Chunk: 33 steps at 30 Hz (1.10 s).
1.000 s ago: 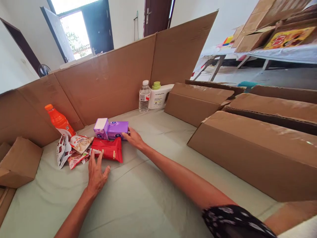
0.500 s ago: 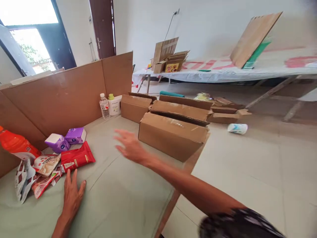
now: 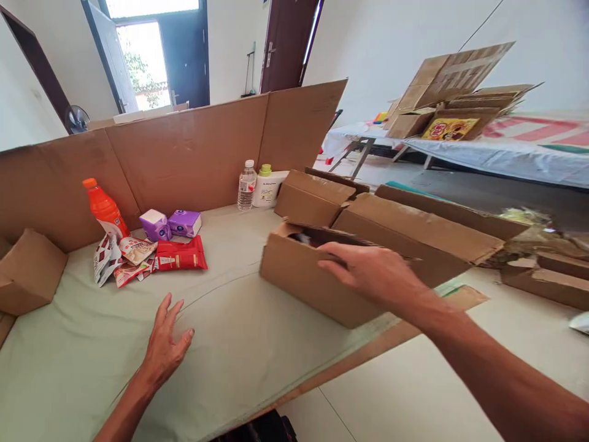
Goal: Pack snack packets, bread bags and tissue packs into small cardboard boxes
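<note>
My right hand (image 3: 375, 273) grips the top edge of a long, narrow cardboard box (image 3: 299, 273) on the cloth-covered table (image 3: 230, 356). The box top is open and something dark and white shows inside, too blurred to name. My left hand (image 3: 166, 344) is over the cloth with fingers apart, holding nothing. Beyond it lie a red packet (image 3: 181, 253), several snack pouches (image 3: 133, 252), two purple-and-white tissue packs (image 3: 184, 223) and an orange drink bottle (image 3: 105, 209), leaning back.
Behind the held box stand two more cardboard boxes (image 3: 313, 199) (image 3: 405, 227). A clear water bottle (image 3: 246, 187) and a white bottle with a green cap (image 3: 267, 187) stand by the upright cardboard screen (image 3: 188, 147). Another box (image 3: 32, 270) is at far left.
My right hand has come to the nearest box and taken hold of its top edge; the box stands apart from the others. My left hand has drawn back from the red packet. The view has swung left.
</note>
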Each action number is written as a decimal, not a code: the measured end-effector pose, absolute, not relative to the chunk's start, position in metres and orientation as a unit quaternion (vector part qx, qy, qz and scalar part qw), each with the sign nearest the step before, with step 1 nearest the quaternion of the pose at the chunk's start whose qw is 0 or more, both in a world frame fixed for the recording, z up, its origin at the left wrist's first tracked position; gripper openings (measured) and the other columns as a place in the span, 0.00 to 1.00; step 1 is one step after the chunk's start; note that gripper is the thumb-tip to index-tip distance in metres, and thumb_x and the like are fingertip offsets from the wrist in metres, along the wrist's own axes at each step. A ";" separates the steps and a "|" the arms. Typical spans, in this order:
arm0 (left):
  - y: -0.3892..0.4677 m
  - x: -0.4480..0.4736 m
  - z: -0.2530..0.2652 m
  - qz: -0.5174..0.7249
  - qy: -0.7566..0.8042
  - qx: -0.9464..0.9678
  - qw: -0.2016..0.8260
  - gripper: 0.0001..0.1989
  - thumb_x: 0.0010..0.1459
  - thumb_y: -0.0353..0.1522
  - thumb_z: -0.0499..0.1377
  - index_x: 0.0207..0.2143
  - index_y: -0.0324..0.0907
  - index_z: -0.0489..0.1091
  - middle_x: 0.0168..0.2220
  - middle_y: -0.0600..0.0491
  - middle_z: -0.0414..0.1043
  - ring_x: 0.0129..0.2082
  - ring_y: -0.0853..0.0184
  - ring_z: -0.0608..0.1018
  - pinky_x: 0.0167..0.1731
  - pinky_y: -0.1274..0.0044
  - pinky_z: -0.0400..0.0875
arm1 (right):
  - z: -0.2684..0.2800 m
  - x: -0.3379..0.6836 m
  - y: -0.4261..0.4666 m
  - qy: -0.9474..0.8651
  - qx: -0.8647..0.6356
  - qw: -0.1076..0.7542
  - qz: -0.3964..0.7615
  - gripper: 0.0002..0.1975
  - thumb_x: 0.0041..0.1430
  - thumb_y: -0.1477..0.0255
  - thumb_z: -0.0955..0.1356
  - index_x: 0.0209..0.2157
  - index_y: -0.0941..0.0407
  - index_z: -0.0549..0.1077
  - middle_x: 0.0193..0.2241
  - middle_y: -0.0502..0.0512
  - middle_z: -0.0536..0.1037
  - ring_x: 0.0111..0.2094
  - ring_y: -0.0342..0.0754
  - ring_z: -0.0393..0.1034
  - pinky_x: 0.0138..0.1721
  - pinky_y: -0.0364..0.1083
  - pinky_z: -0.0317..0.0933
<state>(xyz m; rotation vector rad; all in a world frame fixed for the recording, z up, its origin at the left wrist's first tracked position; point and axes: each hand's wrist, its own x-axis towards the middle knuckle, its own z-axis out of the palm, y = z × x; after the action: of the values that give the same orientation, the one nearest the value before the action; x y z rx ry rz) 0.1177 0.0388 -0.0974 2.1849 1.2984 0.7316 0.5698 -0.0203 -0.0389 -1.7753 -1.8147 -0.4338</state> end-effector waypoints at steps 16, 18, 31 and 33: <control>-0.056 0.102 -0.043 0.417 0.300 0.821 0.251 0.08 0.59 0.24 0.65 0.39 0.44 0.75 0.76 0.50 0.38 0.74 0.51 0.52 0.69 0.55 0.55 | 0.043 0.415 -0.034 -0.870 -0.439 0.098 0.201 0.23 0.72 0.63 0.61 0.61 0.58 0.72 0.60 0.63 0.75 0.59 0.59 0.71 0.57 0.55 0.67; -0.055 0.102 -0.047 0.429 0.292 0.816 0.255 0.08 0.60 0.26 0.67 0.39 0.46 0.75 0.77 0.52 0.37 0.75 0.52 0.51 0.70 0.55 0.54 | 0.038 0.409 -0.029 -0.885 -0.439 0.051 0.145 0.29 0.67 0.64 0.66 0.66 0.61 0.66 0.65 0.68 0.68 0.64 0.63 0.64 0.61 0.59 0.63; -0.062 0.110 -0.057 0.451 0.340 0.768 0.302 0.03 0.63 0.30 0.65 0.38 0.46 0.75 0.76 0.53 0.40 0.73 0.52 0.57 0.66 0.59 0.62 | 0.023 0.364 -0.029 -0.905 -0.421 -0.019 0.061 0.26 0.61 0.76 0.66 0.61 0.64 0.70 0.51 0.71 0.79 0.48 0.61 0.75 0.52 0.59 0.64; -0.063 0.110 -0.059 0.446 0.342 0.770 0.301 0.02 0.64 0.31 0.64 0.38 0.47 0.75 0.76 0.55 0.40 0.74 0.53 0.55 0.67 0.61 0.62 | 0.019 0.360 -0.025 -0.900 -0.425 -0.028 0.090 0.26 0.58 0.71 0.72 0.58 0.61 0.72 0.49 0.68 0.80 0.48 0.61 0.74 0.53 0.58 0.64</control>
<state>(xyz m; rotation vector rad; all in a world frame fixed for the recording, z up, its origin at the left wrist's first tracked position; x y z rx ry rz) 0.1100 -0.0632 -0.0588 2.0434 0.9070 1.1836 0.3596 -0.0255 0.0188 -1.3593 -2.8805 0.2876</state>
